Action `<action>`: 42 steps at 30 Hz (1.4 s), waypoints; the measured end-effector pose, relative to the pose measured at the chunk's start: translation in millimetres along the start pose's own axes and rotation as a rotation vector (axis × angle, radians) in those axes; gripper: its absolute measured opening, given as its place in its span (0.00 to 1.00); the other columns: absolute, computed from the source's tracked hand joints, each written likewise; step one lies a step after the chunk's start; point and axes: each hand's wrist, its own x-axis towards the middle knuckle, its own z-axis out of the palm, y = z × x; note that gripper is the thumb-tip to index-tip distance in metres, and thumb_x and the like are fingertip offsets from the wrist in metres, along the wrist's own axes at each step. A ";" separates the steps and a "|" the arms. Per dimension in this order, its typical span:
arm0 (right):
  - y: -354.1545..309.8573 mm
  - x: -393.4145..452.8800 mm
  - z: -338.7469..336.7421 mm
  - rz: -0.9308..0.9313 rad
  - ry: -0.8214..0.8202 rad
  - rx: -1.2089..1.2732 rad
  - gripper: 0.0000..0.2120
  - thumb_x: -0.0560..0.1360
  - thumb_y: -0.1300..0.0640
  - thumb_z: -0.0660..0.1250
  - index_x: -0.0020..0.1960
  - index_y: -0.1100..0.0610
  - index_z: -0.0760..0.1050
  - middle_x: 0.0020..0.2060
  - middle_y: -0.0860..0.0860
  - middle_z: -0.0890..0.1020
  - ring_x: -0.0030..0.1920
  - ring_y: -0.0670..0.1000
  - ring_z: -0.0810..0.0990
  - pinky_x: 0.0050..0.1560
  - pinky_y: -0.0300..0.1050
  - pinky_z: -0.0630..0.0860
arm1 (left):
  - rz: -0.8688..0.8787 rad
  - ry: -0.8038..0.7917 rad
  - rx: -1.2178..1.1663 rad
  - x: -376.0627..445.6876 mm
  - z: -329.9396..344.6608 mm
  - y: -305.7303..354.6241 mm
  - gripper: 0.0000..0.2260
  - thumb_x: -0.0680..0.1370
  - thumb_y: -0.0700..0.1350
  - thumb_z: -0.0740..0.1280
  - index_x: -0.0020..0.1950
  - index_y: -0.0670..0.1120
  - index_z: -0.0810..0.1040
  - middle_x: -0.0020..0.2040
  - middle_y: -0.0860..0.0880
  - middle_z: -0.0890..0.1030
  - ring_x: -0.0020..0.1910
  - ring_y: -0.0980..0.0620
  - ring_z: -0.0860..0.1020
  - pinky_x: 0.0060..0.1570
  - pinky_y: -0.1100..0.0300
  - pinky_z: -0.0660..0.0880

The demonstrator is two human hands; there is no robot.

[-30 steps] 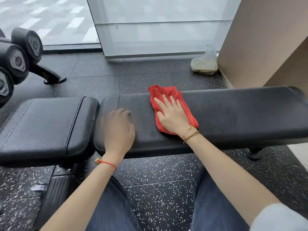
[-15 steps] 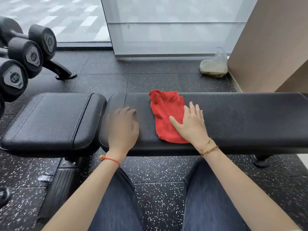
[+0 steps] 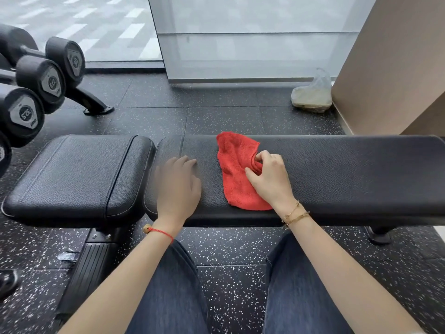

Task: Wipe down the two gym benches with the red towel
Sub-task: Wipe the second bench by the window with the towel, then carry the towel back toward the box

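Fingers (image 3: 261, 158) and thumb of the right hand (image 3: 269, 179) are curled into the right edge of the towel (image 3: 234, 174), and a fold of red cloth is pinched up between them. The towel is otherwise spread flat on the long pad (image 3: 349, 174) of the bench, just right of the gap that parts it from the seat pad (image 3: 79, 177). The left hand (image 3: 177, 186) is laid palm-down on the long pad beside the towel, not touching it; its fingers are loosely bent, nothing is held, and its outline is blurred. The left hand is judged to be placed there as a brace while the body is leaned forward. The pinch is judged to be a regrip, so that the cloth can be bunched or turned before the next stroke.

Dumbbells (image 3: 36, 92) on a rack are seen at far left, and a plastic bag (image 3: 311, 92) is seen on the floor by the wall.

Half a second before, the right hand was flat at the towel's right edge with its fingers straight; a second before, it was pressed flat on top of the cloth. The towel has barely been shifted, though its right edge is now gathered. The left hand has been kept in the same spot. Only one bench is shown, so most of the task is judged to be left.
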 end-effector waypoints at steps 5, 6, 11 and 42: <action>-8.4 -2.0 -8.5 -0.084 0.027 0.044 0.12 0.75 0.52 0.67 0.50 0.53 0.65 0.39 0.52 0.79 0.43 0.61 0.80 0.41 0.49 0.70 | 0.014 0.042 -0.032 1.4 0.5 -1.1 0.19 0.75 0.47 0.60 0.64 0.47 0.77 0.66 0.49 0.77 0.69 0.46 0.70 0.72 0.40 0.60; -11.2 -2.6 -10.1 -0.091 0.029 0.062 0.12 0.75 0.52 0.67 0.51 0.53 0.65 0.39 0.52 0.80 0.42 0.61 0.80 0.42 0.50 0.72 | 0.018 0.047 -0.037 1.5 0.7 -1.3 0.18 0.75 0.47 0.60 0.63 0.47 0.77 0.65 0.49 0.78 0.69 0.46 0.70 0.72 0.41 0.60; -23.3 -4.9 -12.5 -0.080 -0.015 0.326 0.13 0.74 0.57 0.69 0.53 0.53 0.66 0.38 0.45 0.83 0.42 0.49 0.82 0.47 0.44 0.74 | 0.032 0.060 -0.061 0.3 -0.6 -0.5 0.17 0.75 0.46 0.61 0.62 0.46 0.78 0.63 0.49 0.78 0.68 0.45 0.71 0.72 0.41 0.61; -228.2 -50.1 -280.7 0.137 -0.277 0.581 0.22 0.73 0.64 0.69 0.64 0.50 0.69 0.47 0.42 0.84 0.49 0.41 0.83 0.57 0.45 0.77 | -0.166 -0.165 -0.206 -15.7 -355.7 126.8 0.15 0.76 0.38 0.66 0.62 0.46 0.78 0.60 0.49 0.80 0.61 0.48 0.76 0.63 0.52 0.71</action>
